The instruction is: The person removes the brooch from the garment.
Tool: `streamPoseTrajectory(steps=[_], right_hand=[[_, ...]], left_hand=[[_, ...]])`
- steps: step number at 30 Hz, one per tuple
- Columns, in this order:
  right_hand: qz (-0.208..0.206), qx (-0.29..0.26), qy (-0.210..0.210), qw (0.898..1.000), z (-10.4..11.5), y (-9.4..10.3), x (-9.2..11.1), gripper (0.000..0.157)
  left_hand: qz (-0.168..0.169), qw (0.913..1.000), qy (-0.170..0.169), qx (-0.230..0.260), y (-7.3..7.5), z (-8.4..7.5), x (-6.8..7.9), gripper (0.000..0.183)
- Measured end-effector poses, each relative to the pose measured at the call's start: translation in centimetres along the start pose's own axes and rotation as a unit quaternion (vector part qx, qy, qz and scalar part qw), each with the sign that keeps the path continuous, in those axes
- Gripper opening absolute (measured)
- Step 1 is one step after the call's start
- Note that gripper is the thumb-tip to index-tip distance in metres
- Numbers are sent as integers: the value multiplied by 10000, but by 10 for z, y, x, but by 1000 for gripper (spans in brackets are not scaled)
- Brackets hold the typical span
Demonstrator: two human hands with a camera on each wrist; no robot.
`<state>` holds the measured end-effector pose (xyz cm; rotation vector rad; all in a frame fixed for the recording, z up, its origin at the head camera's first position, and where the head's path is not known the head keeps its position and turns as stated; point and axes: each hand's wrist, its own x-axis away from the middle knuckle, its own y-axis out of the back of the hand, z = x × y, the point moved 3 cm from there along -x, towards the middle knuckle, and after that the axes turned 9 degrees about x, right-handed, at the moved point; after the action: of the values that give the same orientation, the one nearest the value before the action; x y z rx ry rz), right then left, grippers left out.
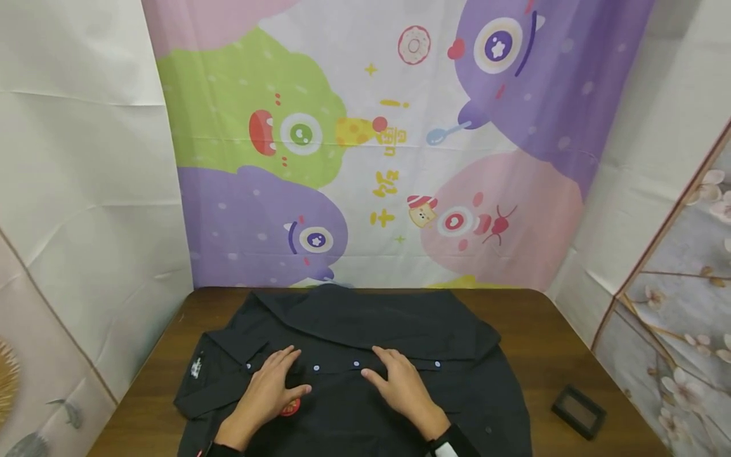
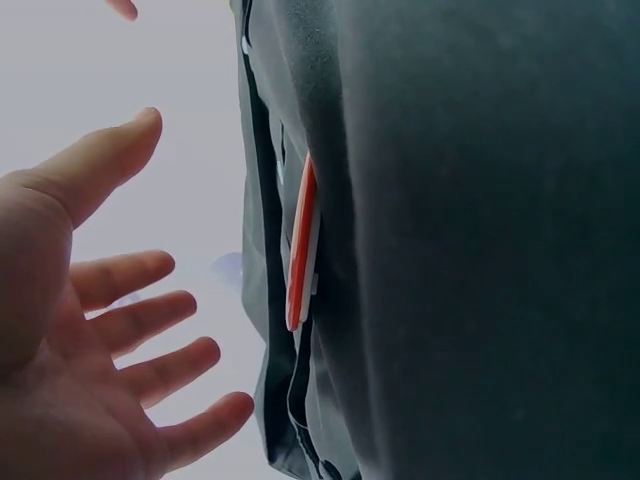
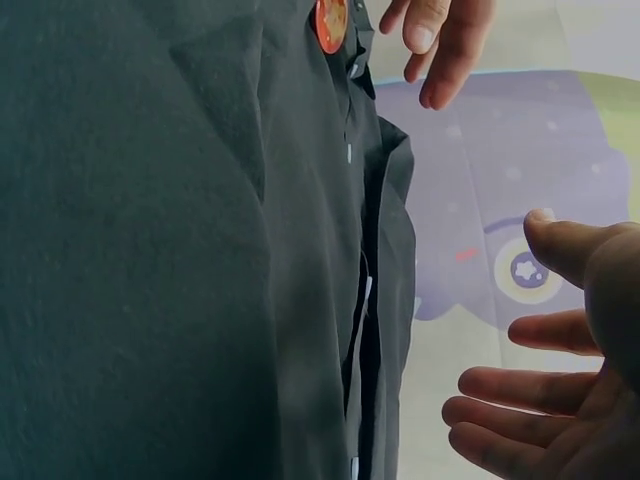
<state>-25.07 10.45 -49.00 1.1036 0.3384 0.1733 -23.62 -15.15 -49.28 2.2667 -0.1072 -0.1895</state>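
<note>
A black buttoned shirt (image 1: 354,400) lies spread across the table, with a row of small pale buttons (image 1: 356,365) running across it. Its far part is folded over in a wide flap (image 1: 365,317). My left hand (image 1: 268,387) hovers over the left half, fingers spread and relaxed, holding nothing. Beneath its thumb shows a round red badge (image 1: 290,408), seen edge-on as a flat disc (image 2: 301,245) in the left wrist view. My right hand (image 1: 402,384) hovers right of centre, thumb apart from loosely extended fingers. Both wrist views show a gap between palm and cloth.
A small black rectangular frame-like object (image 1: 579,411) lies on the brown wooden table (image 1: 556,336), right of the shirt. Behind the table hangs a cartoon-printed curtain (image 1: 365,254). A folded sleeve with a white print (image 1: 197,368) is at the shirt's left.
</note>
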Motion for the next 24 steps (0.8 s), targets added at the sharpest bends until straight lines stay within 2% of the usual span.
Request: streamPoseTrajectory(steps=[8, 17, 24], right_hand=[[140, -71, -83, 9998, 4, -4, 0, 57], [82, -43, 34, 10000, 8, -6, -2, 57], [135, -80, 53, 9999, 12, -9, -3, 57]], left_hand=[[199, 9996, 187, 72, 1, 2, 0, 72], [92, 9997, 178, -103, 3, 2, 0, 70], [141, 9997, 185, -16, 4, 5, 2, 70]])
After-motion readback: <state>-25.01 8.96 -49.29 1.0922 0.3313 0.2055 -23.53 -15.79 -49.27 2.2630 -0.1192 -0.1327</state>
